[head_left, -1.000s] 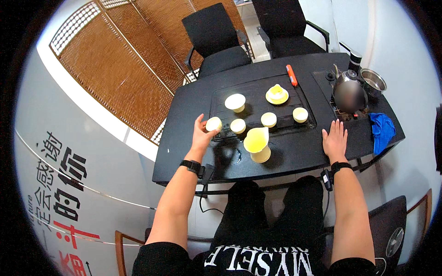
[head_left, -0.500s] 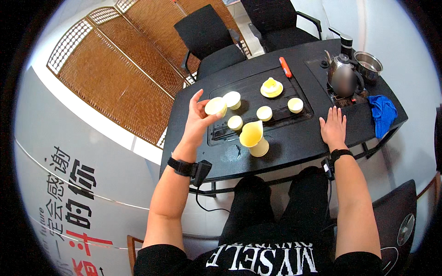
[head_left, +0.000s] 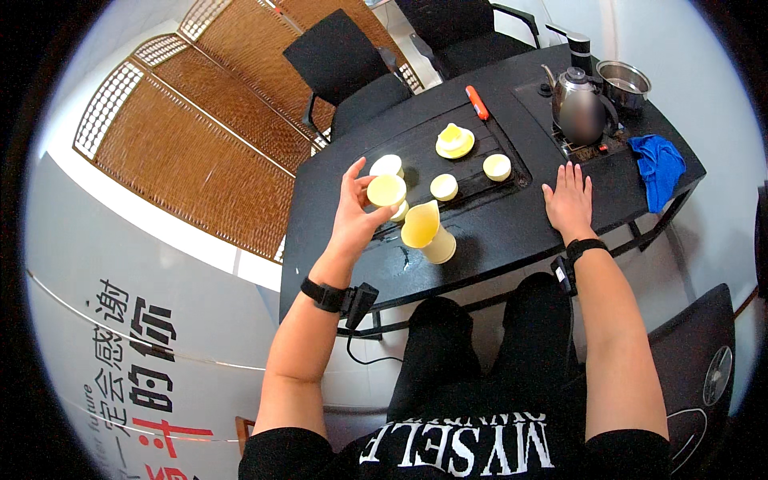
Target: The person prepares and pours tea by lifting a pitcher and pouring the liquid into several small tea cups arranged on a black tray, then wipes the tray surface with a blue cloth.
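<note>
The table's [head_left: 512, 216] left edge runs a little way left of the left hand [head_left: 353, 218], with a strip of tabletop between; its near edge lies on the body side of the grip. The tightest room is to the right of the grip: a jug [head_left: 438, 243] stands close by, nearer the body, and a second cup [head_left: 402, 211] shows partly behind the thumb. Just beyond the grip is a white bowl [head_left: 388, 165]. Farther right come two more cups, then a wider stretch of open tabletop reaching the right hand [head_left: 570, 205].

The left forearm rises from the lower edge, the hand up over the tray's [head_left: 420, 152] left part, one finger pointing away from the body. The right hand lies palm down, fingers stretched and slightly parted, short of the kettle [head_left: 582, 116] and left of a blue cloth [head_left: 660, 176].

The left thumb and fingers are closed round a raised pale cup [head_left: 387, 191], thumb on its near side; whether it tilts, I cannot tell. The right hand grips nothing, touching just the table.
</note>
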The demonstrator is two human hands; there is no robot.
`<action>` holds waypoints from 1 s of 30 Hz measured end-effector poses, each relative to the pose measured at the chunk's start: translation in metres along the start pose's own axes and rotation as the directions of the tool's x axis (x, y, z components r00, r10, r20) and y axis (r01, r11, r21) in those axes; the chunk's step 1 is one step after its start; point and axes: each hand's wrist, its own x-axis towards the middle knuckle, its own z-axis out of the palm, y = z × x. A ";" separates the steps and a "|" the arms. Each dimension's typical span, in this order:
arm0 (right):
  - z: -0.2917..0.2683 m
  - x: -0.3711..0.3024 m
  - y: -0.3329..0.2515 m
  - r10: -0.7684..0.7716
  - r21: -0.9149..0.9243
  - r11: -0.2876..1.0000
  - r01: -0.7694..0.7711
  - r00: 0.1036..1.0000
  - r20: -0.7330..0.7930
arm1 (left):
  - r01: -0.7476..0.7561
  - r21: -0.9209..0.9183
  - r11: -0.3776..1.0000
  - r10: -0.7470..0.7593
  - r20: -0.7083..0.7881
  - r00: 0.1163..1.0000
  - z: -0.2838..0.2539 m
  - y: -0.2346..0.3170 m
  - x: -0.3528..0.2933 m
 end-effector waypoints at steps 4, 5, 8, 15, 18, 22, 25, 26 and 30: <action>-0.003 -0.002 -0.002 -0.003 0.009 1.000 0.003 1.000 -0.009 | -0.066 0.110 0.992 0.065 0.010 0.998 0.001 -0.001 0.001; -0.004 -0.003 -0.002 -0.003 0.006 1.000 0.003 1.000 -0.006 | -0.084 0.149 0.985 0.083 0.015 0.996 0.002 -0.002 0.001; -0.001 -0.002 -0.001 -0.006 0.006 1.000 0.006 1.000 -0.030 | -0.082 0.129 0.988 0.080 0.016 0.997 0.005 -0.001 0.000; -0.002 -0.002 -0.001 0.002 0.008 1.000 -0.002 1.000 -0.015 | -0.070 0.198 0.978 0.063 0.041 0.997 0.009 0.006 -0.005; -0.001 -0.002 0.000 0.005 0.006 1.000 -0.005 1.000 -0.014 | -0.098 0.215 0.972 0.087 0.059 0.994 0.008 0.003 -0.004; -0.001 -0.001 -0.001 0.004 0.001 1.000 -0.004 1.000 -0.008 | -0.122 0.234 0.965 0.109 0.068 0.992 0.008 0.000 -0.005; -0.003 -0.002 -0.001 0.004 -0.004 1.000 -0.004 1.000 0.007 | -0.145 0.266 0.953 0.132 0.064 0.989 0.008 0.001 -0.005; -0.004 -0.002 -0.001 0.005 -0.004 1.000 -0.005 1.000 0.011 | -0.153 0.282 0.947 0.141 0.061 0.988 0.009 0.003 -0.005; -0.002 -0.001 0.000 0.005 0.011 1.000 -0.005 1.000 0.003 | -0.153 0.292 0.944 0.143 0.055 0.988 0.009 0.007 -0.004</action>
